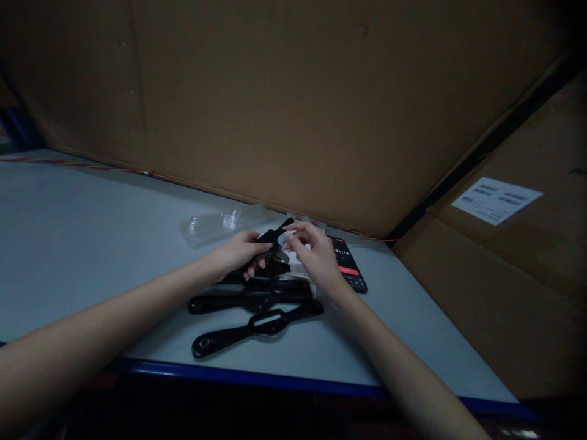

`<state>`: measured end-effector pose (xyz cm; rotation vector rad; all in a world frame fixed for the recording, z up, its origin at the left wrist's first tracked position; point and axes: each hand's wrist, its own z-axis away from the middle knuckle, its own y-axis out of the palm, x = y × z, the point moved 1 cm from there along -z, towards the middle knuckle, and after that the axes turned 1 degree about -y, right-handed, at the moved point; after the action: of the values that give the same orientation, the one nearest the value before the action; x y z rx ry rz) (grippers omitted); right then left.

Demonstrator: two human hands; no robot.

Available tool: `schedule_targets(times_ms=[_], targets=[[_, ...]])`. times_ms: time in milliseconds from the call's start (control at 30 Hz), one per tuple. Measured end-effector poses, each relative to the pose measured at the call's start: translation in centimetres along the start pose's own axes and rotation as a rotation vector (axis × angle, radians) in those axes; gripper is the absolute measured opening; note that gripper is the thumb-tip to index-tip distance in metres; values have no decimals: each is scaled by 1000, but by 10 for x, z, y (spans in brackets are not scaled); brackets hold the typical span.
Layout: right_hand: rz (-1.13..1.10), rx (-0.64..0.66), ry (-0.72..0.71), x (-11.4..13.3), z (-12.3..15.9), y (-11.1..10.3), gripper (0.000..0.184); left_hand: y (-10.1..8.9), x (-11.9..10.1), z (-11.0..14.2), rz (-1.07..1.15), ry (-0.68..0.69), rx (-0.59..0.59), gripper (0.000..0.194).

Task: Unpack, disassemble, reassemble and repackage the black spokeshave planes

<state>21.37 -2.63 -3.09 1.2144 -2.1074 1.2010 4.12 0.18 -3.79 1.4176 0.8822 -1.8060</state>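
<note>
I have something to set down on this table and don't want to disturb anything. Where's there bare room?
The widest bare tabletop lies left of the clear plastic packaging, behind the left forearm. A smaller patch lies right of the phone and the right forearm. It's crowded at the centre, around both hands and the black plastic pieces.

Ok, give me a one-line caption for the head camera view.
Head view: left hand holds a black plastic piece by the right hand, above matching pieces on a grey bench, beside a phone.

Room lies left of the black pieces (238,333); cardboard wall (275,110) behind.
</note>
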Motion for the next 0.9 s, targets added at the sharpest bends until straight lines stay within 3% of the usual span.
schedule_targets(times_ms=[200,333,500,733,900], targets=[[98,118,-129,11,3,3,16,6,-3,3,-16,15,32,18],[109,131,-75,7,5,4,10,7,-6,5,-17,14,25,17],[-65,175,-6,4,5,5,10,8,-6,6,-10,16,29,17],[-139,209,55,8,7,6,8,10,-4,4,-7,3,28,18],[-37,198,32,11,8,7,6,10,-1,1,-11,16,23,18]])
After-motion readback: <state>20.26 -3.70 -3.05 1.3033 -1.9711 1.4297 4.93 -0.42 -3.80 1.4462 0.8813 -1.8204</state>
